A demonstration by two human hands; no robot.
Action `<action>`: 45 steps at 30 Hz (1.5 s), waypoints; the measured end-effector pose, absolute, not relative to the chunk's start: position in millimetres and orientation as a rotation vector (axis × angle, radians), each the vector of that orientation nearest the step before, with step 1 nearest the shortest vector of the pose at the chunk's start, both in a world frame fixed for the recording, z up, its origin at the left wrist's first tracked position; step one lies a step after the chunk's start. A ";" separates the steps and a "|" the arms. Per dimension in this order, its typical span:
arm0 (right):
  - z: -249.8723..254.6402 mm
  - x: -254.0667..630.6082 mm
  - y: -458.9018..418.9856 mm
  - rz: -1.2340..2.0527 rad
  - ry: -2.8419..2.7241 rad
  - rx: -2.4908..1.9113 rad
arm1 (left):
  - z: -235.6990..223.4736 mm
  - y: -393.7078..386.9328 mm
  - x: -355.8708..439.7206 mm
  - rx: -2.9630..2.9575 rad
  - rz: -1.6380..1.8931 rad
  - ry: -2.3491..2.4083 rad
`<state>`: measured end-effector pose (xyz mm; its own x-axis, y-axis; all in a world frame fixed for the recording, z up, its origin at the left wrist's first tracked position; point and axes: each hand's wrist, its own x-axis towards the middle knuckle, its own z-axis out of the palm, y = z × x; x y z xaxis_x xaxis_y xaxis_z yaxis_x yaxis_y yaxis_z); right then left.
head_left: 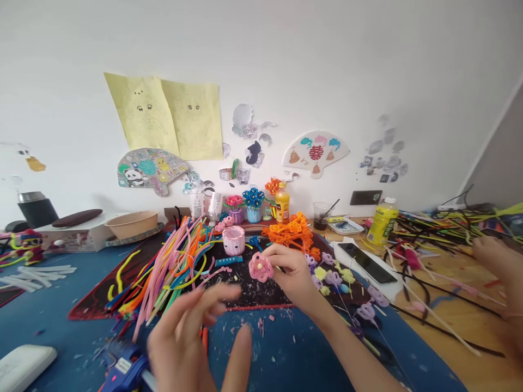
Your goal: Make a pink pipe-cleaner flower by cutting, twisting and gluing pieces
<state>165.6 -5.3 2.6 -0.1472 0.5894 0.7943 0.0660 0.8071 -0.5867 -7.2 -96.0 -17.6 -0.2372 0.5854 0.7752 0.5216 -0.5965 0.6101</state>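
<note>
Between the thumb and fingers of my right hand [288, 272] is a pink pipe cleaner flower [260, 267], its front turned toward me. My left hand [200, 337] hovers in the foreground over the blue mat, fingers apart and slightly blurred, with nothing in it. Behind the flower stands a small pink pot [233, 241] with dark eye dots. A heap of orange pipe cleaner flowers [292, 234] lies just beyond my right hand. Purple and yellow pipe cleaner flowers [333, 276] lie to its right.
Loose multicoloured pipe cleaners [167, 267] cover the left of the dark mat. A blue glue gun [126, 367] lies near front left. A phone [368, 263], a yellow bottle [383, 222] and a drink cup [322, 215] are at right. Another person's hand [496, 261] is at far right.
</note>
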 end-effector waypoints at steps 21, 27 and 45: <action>10.7 162.0 -23.2 0.543 -1.713 -0.381 | 29.9 -89.2 24.0 2.117 1.878 1.549; 10.4 163.2 -24.9 0.598 -1.716 -0.355 | 28.2 -93.7 24.7 1.981 1.922 1.399; 11.6 164.4 -27.8 0.763 -1.732 -0.360 | 28.7 -94.6 18.0 2.074 1.924 1.280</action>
